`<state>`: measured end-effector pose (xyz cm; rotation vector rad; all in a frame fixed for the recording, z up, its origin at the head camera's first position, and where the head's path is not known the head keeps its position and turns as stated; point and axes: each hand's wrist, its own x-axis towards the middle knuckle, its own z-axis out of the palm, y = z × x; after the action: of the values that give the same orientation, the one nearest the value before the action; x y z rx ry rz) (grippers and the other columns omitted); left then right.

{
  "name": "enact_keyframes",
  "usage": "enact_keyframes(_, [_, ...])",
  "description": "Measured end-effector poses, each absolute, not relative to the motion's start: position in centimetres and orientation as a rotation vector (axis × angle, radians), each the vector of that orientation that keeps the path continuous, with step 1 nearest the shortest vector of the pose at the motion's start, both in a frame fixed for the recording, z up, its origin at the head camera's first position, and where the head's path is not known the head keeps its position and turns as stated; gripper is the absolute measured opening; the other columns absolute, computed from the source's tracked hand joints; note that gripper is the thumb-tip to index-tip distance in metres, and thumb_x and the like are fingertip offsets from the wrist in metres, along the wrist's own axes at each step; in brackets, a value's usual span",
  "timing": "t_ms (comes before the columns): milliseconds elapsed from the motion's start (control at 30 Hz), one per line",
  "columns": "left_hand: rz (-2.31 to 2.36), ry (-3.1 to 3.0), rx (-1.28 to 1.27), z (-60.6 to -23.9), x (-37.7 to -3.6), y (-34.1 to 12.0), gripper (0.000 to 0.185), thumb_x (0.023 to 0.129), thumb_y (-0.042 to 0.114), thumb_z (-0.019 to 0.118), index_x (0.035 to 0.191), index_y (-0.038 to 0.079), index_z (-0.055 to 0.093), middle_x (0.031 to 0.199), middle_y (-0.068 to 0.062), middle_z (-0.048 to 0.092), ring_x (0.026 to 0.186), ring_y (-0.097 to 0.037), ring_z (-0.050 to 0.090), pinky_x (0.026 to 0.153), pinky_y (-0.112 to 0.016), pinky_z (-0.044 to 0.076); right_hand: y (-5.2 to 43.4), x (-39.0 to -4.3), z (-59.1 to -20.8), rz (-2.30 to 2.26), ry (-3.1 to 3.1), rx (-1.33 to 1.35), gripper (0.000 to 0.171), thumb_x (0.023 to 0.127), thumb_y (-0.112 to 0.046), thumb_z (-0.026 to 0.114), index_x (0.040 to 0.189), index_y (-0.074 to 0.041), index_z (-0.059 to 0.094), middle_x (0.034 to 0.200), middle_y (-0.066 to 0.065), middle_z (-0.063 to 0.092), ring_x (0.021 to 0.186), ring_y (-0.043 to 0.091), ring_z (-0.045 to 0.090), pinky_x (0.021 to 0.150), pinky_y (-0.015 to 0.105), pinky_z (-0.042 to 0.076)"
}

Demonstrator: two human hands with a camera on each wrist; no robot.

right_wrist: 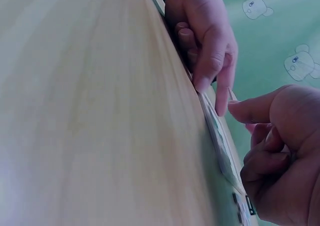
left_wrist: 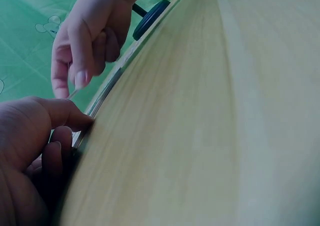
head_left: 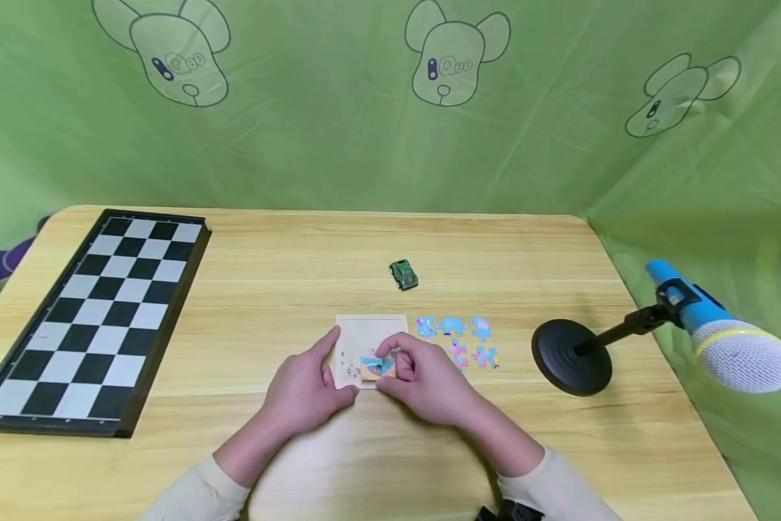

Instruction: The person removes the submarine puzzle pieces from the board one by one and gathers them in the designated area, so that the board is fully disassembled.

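While the right hand pinches a small, flat, colourful cardboard puzzle piece between thumb and fingertips, the left hand rests with loose fingers on the left edge of the pale square puzzle tray. The piece sits low over the near part of the tray, touching or almost touching it. It looks very light, thin and stiff, but it could bend, so its edges are the best place to hold it. The tray lies flat on the light wooden worktop. More loose puzzle pieces lie just right of the tray. A small green toy car sits behind the tray. A black-and-white chessboard lies far left of the tray.
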<state>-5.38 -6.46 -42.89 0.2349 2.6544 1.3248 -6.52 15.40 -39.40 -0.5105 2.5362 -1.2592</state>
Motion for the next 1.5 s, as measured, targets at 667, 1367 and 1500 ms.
enact_keyframes(667, [1.306,2.659,0.208,-42.9,-5.3,-6.4,0.093,0.073,0.024,0.085,0.152,0.004,0.040,0.057,0.008,0.052,0.049,-0.010,0.050,0.048,-0.031,0.039,21.3,-4.1,-39.7,-1.270,2.570,-0.412,0.030,0.084,-0.006,0.080,0.107,-0.015,0.064,0.062,-0.010,0.035,0.056,0.005,0.036,0.081,0.032,0.046])
enact_keyframes(1367, [1.313,2.659,0.205,-42.9,-5.3,-6.3,0.090,0.074,0.023,0.084,0.152,0.005,0.042,0.057,0.008,0.053,0.049,-0.009,0.050,0.048,-0.030,0.039,23.2,-3.5,-40.3,-1.138,2.570,-0.438,0.029,0.084,-0.009,0.080,0.107,-0.016,0.065,0.060,-0.012,0.037,0.053,0.004,0.036,0.076,0.031,0.048])
enact_keyframes(1500, [1.307,2.663,0.207,-42.9,-5.3,-6.3,0.090,0.074,0.023,0.084,0.151,0.006,0.042,0.057,0.009,0.052,0.049,-0.009,0.050,0.048,-0.030,0.039,23.3,-3.5,-40.4,-1.141,2.579,-0.443,0.030,0.083,-0.009,0.080,0.107,-0.017,0.065,0.060,-0.012,0.036,0.053,0.004,0.036,0.077,0.031,0.048])
